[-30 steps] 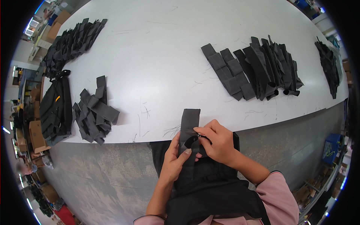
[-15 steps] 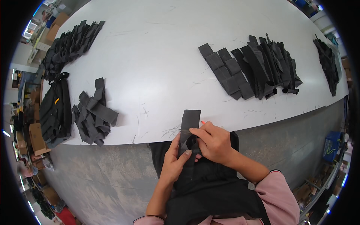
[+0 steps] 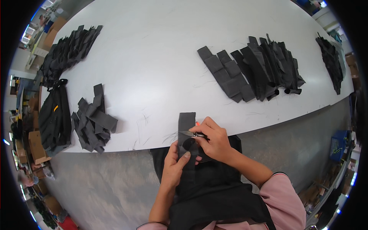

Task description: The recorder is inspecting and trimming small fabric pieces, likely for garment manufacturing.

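My left hand (image 3: 173, 165) grips a dark grey fabric strip (image 3: 187, 120) at the table's near edge, with the thumb pressed on its front. The strip's top end stands over the table, and a piece of it curls into a loop near my thumb. In my right hand (image 3: 215, 141) is a pair of small thread snips (image 3: 199, 134), its pale blades pointing left across the strip just above the loop. A bit of orange shows beside those fingers. My fingers hide part of the snips' handles.
On the white table (image 3: 153, 69) lie a loose pile of dark strips (image 3: 94, 120), a row of strips (image 3: 245, 73) to the right and another bundle (image 3: 71, 51) far left. A black bag-like item (image 3: 55, 117) rests at the left edge. Thread ends are scattered about.
The snips' blades now show across the strip, where my right fingers covered them before. Both hands and the strip sit slightly further left in view.
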The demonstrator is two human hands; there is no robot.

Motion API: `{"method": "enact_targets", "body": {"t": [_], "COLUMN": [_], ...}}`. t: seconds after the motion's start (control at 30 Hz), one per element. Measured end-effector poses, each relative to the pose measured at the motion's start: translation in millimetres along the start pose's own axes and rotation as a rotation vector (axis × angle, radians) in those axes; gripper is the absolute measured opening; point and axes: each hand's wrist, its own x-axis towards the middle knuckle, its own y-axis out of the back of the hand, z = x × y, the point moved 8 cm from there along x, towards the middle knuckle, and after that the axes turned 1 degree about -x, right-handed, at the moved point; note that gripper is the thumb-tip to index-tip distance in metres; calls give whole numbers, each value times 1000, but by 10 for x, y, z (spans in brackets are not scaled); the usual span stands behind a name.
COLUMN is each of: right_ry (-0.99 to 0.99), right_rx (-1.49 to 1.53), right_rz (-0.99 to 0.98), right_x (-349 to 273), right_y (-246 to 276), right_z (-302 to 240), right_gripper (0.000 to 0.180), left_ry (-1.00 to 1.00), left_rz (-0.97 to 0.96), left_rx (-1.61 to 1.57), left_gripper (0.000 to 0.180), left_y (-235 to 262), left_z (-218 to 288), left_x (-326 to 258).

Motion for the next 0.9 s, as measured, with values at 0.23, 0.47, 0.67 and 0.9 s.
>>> {"method": "enact_targets", "body": {"t": [0.23, 0.47, 0.67, 0.9], "right_ry": [-38, -44, -253, -333], "right_rx": [6, 147, 503, 828], "right_rz": [119, 179, 196, 268], "right_x": [0, 153, 81, -14], "right_y": [251, 221, -49, -249], "right_z": [104, 118, 368, 319], "right_gripper": [21, 22, 16, 15], "left_ry": [33, 92, 188, 221], "left_rz": [-69, -274, -343, -395], "left_rx": [-262, -644, -1016, -1075], "left_gripper": [34, 39, 56, 63], "left_y": [83, 22, -76, -150], "left_z": [24, -15, -68, -119], "left_x": [-4, -12, -64, -82]}}
